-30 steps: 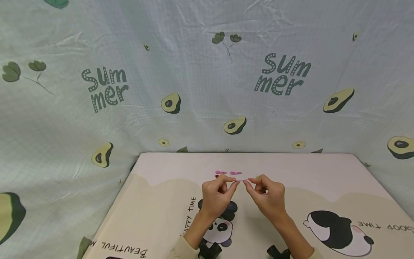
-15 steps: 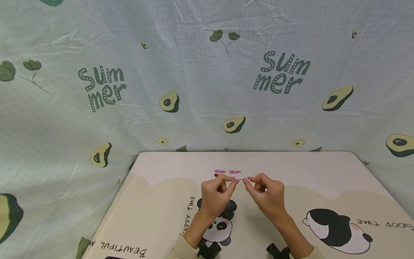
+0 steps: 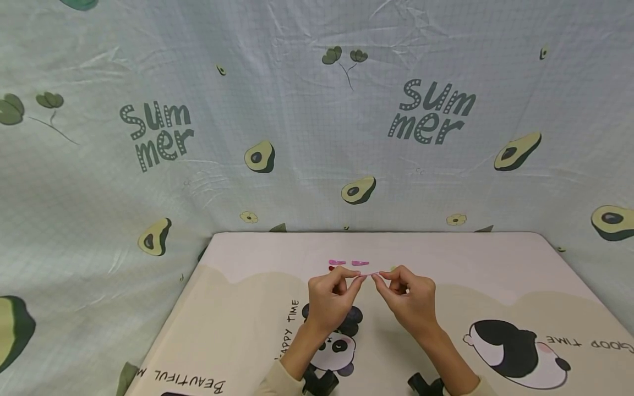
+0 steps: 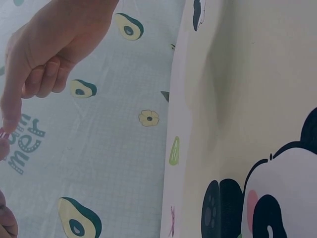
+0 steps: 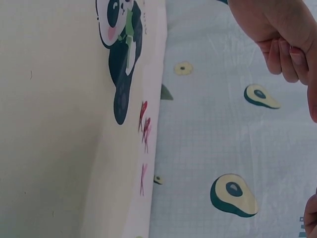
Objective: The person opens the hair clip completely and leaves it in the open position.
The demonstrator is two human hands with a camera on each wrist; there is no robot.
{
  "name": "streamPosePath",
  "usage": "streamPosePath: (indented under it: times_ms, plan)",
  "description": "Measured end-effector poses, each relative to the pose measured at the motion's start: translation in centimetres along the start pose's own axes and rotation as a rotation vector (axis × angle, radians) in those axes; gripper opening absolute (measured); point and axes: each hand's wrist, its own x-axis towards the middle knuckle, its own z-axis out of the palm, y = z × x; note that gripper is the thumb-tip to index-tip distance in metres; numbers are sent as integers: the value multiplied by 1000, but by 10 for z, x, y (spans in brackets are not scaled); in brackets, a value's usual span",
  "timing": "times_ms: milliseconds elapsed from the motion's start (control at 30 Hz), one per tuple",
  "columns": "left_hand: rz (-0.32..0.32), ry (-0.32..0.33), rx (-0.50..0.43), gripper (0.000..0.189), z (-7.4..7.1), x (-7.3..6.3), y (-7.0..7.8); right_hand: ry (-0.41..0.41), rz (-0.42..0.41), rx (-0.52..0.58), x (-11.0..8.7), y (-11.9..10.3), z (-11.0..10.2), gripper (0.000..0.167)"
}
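Between my two hands a slim pink hair clip (image 3: 369, 274) is stretched sideways above the table. My left hand (image 3: 328, 300) pinches its left end between thumb and forefinger. The thumb and forefinger of my right hand (image 3: 415, 301) pinch the other end. In the left wrist view, a bit of the pink clip (image 4: 4, 134) shows at the fingertips of the right hand (image 4: 54, 54). Just beyond the hands lie two pink hair clips, one on the left (image 3: 337, 262) and one on the right (image 3: 360, 263). A red hair clip (image 3: 331, 268) is partly hidden behind my left hand.
A green hair clip (image 4: 174, 151) lies on the table, mostly hidden by my right hand in the head view. The table (image 3: 247, 253) has a printed cover with pandas and lettering. Behind its far edge hangs a backdrop (image 3: 297, 110) with avocado prints.
The head view has tilted very slightly. Both hands keep the same pinch on the pink hair clip, and the clips on the table have not moved.
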Motion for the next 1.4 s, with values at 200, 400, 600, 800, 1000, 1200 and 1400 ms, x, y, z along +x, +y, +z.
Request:
streamPosePath:
  times_ms: [200, 400, 600, 800, 1000, 1200, 1400]
  plan:
    - [-1, -5, 6, 23, 0, 0, 0, -11, -4, 7, 0, 1, 0, 32]
    - [5, -2, 7, 23, -1, 0, 0, -19, -21, 10, 1, 0, 0, 34]
    - [3, -4, 8, 23, -1, -1, 0, -25, -26, 14, 1, 1, 0, 32]
    - [-3, -11, 14, 22, 0, -2, -1, -40, 14, 20, 0, -1, -3, 28]
    - [8, -9, 27, 23, -1, -3, -1, -47, 19, 29, -1, 0, -3, 27]
    - [18, -9, 35, 23, -1, -2, 0, -20, -29, 18, -2, 3, -1, 32]
    - [19, -9, 28, 23, -1, -1, 0, -7, -40, 9, -1, 2, 0, 35]
